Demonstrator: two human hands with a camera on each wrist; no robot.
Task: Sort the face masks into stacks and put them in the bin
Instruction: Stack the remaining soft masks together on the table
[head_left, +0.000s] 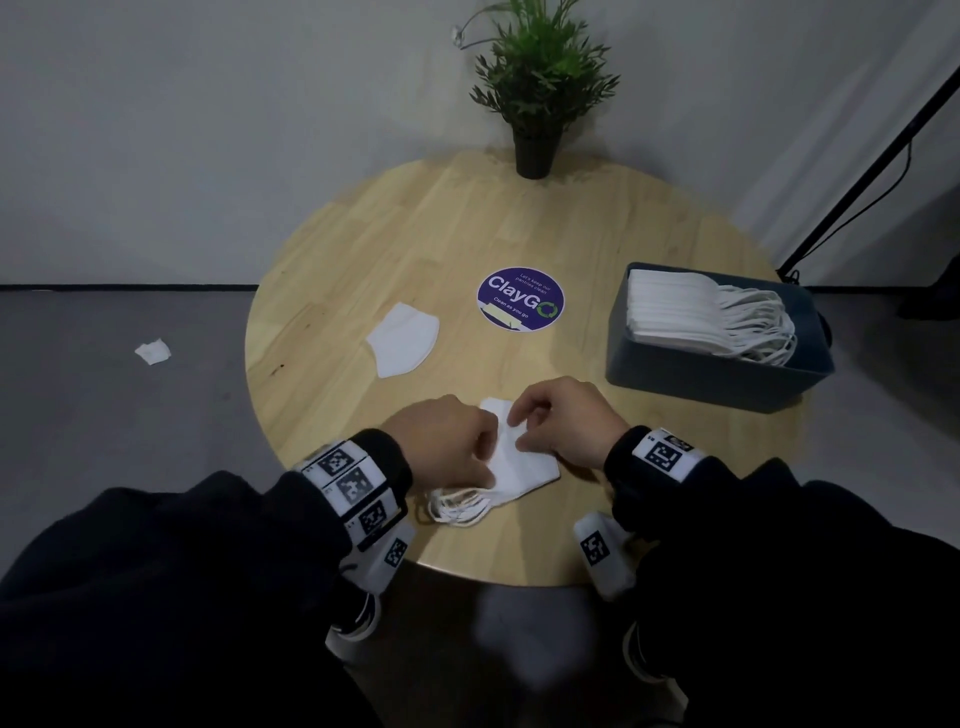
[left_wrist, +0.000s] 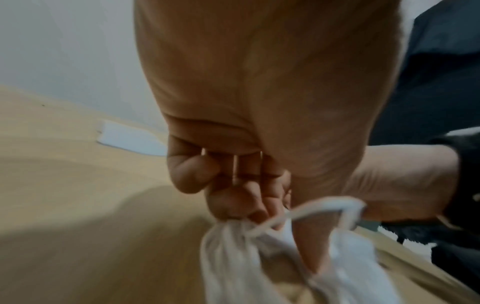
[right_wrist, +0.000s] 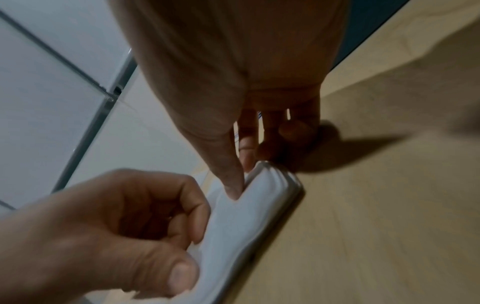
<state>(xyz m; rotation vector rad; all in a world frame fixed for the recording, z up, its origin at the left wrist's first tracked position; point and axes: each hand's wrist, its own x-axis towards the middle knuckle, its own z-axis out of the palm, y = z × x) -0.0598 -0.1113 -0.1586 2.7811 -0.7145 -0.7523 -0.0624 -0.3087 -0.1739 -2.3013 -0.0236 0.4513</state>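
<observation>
— White masks, a small stack (head_left: 519, 457) at the near edge of the wooden table (head_left: 395, 249); pinched by both hands, presumably to square the edges?

— Likely; left hand (head_left: 447, 441) curled on the near-left side, by the ear loops (head_left: 457, 506); right hand (head_left: 563, 421) nipping the far corner between thumb and forefinger; flat on the wood for alignment.

— And elsewhere?

— One loose mask (head_left: 402, 340) lying far left, apart; grey bin (head_left: 717, 376) at right, already holding a stack (head_left: 670, 312); kept within easy reach for the drop.
</observation>
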